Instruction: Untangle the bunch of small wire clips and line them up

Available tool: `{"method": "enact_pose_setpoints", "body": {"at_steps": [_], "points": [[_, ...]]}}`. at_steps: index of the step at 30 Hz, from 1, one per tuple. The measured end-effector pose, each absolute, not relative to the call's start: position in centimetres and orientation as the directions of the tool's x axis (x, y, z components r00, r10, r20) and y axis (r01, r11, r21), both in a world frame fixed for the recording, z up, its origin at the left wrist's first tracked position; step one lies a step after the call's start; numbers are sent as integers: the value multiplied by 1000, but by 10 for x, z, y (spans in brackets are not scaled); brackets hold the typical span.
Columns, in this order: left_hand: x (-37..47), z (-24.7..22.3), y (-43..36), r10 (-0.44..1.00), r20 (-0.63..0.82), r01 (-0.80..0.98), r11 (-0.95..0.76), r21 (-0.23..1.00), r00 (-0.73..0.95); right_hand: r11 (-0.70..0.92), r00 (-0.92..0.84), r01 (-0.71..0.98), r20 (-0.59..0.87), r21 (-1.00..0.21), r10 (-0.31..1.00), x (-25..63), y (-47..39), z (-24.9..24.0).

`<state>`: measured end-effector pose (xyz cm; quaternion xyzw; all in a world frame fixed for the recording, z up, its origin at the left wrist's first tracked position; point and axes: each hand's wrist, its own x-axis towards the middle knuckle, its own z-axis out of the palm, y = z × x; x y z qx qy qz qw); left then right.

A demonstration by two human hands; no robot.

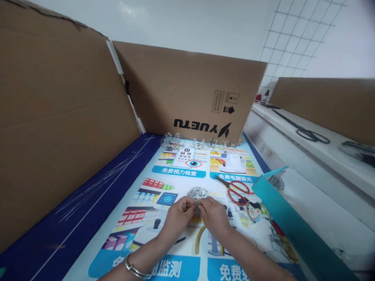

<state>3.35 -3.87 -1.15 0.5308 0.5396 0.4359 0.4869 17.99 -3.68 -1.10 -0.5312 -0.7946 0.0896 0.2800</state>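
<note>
My left hand and my right hand meet over the middle of the printed sheet. Fingertips of both hands pinch the near edge of a small silvery cluster of looped wire, perhaps with clear beads; its fine detail is too small to tell. A metal bangle circles my left wrist. Right of my hands lie red-handled scissors, blades apart and pointing up-left. Beside them is a ring of coiled wire. Similar silvery clusters lie in a row along the far edge.
Cardboard walls stand at the left and back. Several thin straight wires lie on the dark blue strip at left. On the right is a teal-edged white box with wire inside. Black scissors rest on a white ledge.
</note>
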Motion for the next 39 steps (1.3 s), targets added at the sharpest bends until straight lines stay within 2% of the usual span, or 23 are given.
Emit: {"method": "enact_pose_setpoints", "body": {"at_steps": [3, 7, 10, 14, 17, 20, 24, 27, 31, 36, 39], "points": [[30, -6, -39, 998, -11, 220, -3, 976, 60, 442, -284, 773, 376, -454, 882, 180, -37, -8], [24, 9, -43, 974, 215, 454, -223, 863, 69, 489, -299, 731, 420, -476, 856, 181, -38, 1], [19, 15, -47, 892, 434, 622, -411, 667, 125, 550, -324, 687, 478, -474, 817, 182, -39, 6], [13, 14, -50, 692, 680, 761, -571, 309, 243, 620, -336, 644, 562, -448, 756, 183, -40, 10], [10, 15, -52, 627, 713, 774, -604, 191, 313, 653, -344, 630, 603, -421, 720, 183, -41, 13], [9, 17, -53, 617, 716, 773, -610, 173, 327, 683, -364, 624, 632, -380, 684, 185, -42, 15], [10, 18, -54, 585, 734, 762, -631, 145, 345, 722, -395, 640, 693, -263, 603, 187, -43, 15], [12, 19, -54, 606, 731, 755, -626, 194, 314, 728, -427, 664, 712, -170, 557, 187, -43, 17], [17, 21, -54, 742, 649, 700, -554, 451, 169, 725, -483, 686, 705, -63, 519, 187, -44, 23], [25, 24, -55, 933, 357, 410, -343, 845, 45, 723, -562, 690, 652, 31, 508, 189, -45, 28], [30, 29, -60, 996, 89, 140, -88, 986, 3, 729, -598, 682, 622, 63, 506, 190, -43, 27]]}}
